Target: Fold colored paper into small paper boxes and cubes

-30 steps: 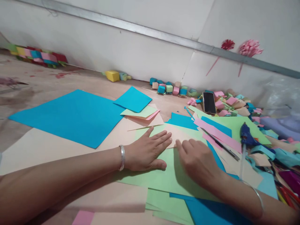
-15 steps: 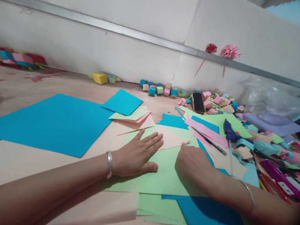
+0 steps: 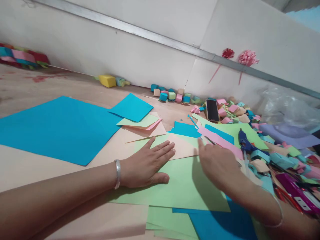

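Lying flat, fingers spread and grasping nothing: left hand, fingertips on a pale peach paper piece. Peach piece sits atop a broad light-green paper sheet. Right hand at the peach piece's right end, fingers partly curled; cannot tell whether it pinches anything. Just beyond: long pink paper strip. Left, large bright-blue paper sheet. Farther right, blue glue gun, dark-screened phone, magenta plastic device; any lettering on its pale patch too small to read.
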A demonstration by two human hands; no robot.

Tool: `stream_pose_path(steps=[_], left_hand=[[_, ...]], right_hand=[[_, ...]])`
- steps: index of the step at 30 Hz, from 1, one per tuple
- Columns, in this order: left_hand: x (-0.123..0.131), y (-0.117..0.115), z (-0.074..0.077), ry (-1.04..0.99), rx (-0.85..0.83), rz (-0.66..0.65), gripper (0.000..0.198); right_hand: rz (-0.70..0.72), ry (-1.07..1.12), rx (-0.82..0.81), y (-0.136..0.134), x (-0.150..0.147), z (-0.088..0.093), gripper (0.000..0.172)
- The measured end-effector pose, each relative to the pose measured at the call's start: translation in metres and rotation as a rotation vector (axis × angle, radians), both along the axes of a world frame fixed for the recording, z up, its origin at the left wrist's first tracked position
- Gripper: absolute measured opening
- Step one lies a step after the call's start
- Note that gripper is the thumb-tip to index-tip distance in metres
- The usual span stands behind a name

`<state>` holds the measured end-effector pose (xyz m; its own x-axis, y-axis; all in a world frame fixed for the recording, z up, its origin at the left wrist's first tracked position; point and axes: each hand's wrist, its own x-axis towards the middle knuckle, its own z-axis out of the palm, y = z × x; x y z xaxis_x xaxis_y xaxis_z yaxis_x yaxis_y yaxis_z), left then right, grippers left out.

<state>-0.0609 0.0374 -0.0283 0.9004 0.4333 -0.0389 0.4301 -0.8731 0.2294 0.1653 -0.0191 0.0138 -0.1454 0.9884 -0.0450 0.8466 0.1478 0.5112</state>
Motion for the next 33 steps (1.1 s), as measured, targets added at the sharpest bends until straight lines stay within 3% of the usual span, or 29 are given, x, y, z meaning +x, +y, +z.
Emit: stream_pose_path(steps=[3, 8, 17, 21, 26, 31, 33], left_hand=[[0.000, 0.000, 0.000, 0.001, -0.009, -0.004, 0.073], [-0.001, 0.001, 0.001, -0.029, -0.015, -0.029, 0.066], [-0.003, -0.001, 0.000, -0.033, 0.028, -0.031, 0.067], [-0.003, -0.003, 0.006, -0.055, 0.104, -0.006, 0.059], [0.002, -0.022, 0.017, -0.007, 0.207, 0.009, 0.031], [0.002, -0.052, 0.017, 0.189, 0.399, 0.112, 0.019], [0.000, -0.056, 0.017, 0.171, 0.433, 0.192, 0.027]], right_hand=[[0.307, 0.079, -0.095, -0.006, -0.011, -0.018, 0.052], [0.119, 0.029, -0.087, 0.000, -0.005, -0.037, 0.034], [0.085, 0.058, -0.189, 0.000, -0.007, -0.028, 0.028], [0.093, 0.059, -0.199, 0.001, -0.005, -0.026, 0.027], [0.091, 0.060, -0.192, 0.002, -0.005, -0.028, 0.027], [0.086, 0.068, -0.193, 0.003, -0.004, -0.030, 0.023], [0.090, 0.074, -0.193, 0.003, -0.005, -0.030, 0.023]])
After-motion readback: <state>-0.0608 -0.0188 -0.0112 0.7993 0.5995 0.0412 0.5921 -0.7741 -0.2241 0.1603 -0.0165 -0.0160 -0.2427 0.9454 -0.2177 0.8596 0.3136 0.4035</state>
